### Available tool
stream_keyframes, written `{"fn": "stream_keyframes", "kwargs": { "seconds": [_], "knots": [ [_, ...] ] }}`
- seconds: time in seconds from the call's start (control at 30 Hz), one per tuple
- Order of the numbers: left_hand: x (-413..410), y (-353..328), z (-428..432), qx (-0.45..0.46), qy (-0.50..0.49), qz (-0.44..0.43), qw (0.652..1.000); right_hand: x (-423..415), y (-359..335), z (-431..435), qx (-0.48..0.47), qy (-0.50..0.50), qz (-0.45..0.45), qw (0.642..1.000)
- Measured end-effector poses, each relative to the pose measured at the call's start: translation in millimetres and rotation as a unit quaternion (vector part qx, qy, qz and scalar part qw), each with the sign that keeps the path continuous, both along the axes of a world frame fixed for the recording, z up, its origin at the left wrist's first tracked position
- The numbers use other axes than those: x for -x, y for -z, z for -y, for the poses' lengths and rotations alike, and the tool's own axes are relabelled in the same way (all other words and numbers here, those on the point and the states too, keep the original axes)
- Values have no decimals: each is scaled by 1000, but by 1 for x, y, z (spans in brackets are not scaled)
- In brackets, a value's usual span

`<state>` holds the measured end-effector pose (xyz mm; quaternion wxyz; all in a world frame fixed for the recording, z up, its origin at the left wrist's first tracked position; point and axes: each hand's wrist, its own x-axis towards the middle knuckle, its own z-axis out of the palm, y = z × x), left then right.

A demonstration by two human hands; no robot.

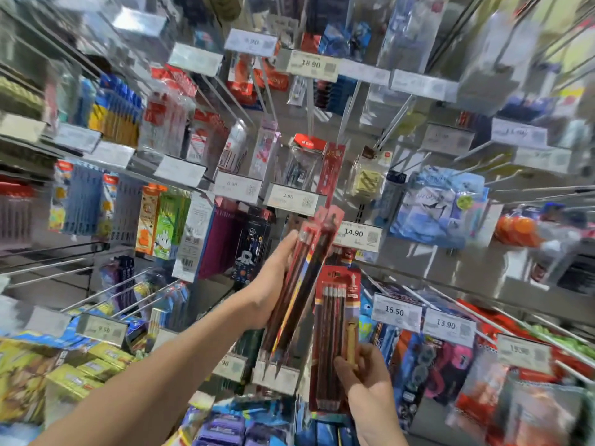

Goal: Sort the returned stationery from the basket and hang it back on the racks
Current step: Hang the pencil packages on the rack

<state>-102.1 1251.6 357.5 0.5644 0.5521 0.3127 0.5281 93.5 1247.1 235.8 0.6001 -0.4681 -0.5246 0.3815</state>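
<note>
Holding two lots of pencils, I stand close to the racks. My left hand (273, 284) wraps round a bunch of long clear packs of dark pencils with red tops (302, 281), so the hang holes point up at the hooks. My right hand (370, 387) pinches the bottom of a flat red card pack of dark pencils (335, 336), thumb on the front, so its top is free to slide onto a hook. I think this pack goes near the white price tag marked 14.90 (354, 234). Thin grey metal hooks (349, 107) stick out all round, and hanging packs crowd both sides. The gap in front of my hands is narrow, so I must go in straight. I cannot see the basket.
</note>
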Motion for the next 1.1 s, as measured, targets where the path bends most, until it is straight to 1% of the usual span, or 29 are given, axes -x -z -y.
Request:
{"fn": "stream_keyframes", "kwargs": {
  "seconds": [0.07,0.17,0.27,0.4,0.5,0.57,0.63,0.7,0.8,0.87,0.93,1.0,1.07,1.1],
  "knots": [
    [-5,-18,9,-6,4,-9,1000,4,-6,1,-18,-10,-11,1000],
    [-11,-29,16,-35,-33,-11,999,7,-14,2,-32,-17,-3,999],
    [-13,-30,17,-31,-52,-2,998,7,-16,3,-40,-18,-15,999],
    [-11,-33,15,-47,-22,-11,999,8,-16,2,-61,-7,-34,998],
    [-7,-34,6,-54,-49,-21,997,11,-18,1,-65,-9,-60,996],
    [-4,-34,1,-60,-57,-7,997,12,-20,-1,-65,-12,-70,995],
    [-4,-29,-6,-56,-43,11,997,15,-21,-4,-63,-11,-68,996],
    [-4,-25,-8,-61,-36,0,997,16,-20,-4,-68,-13,-62,996],
    [-2,-27,-11,-58,-42,14,997,16,-20,-4,-78,-10,-52,996],
    [-1,-33,-10,-45,-43,10,998,16,-21,-5,-85,-8,-46,995],
    [-2,-38,-8,-54,-63,4,997,16,-23,-5,-87,-2,-38,995],
    [-4,-42,-5,-95,-64,-30,993,17,-26,-6,-89,12,-26,996],
    [-4,-44,-9,-150,-74,-94,981,19,-27,-8,-89,27,-9,996],
    [-4,-44,-10,-160,-78,-136,974,20,-28,-9,-88,32,-4,996]
  ]
}}
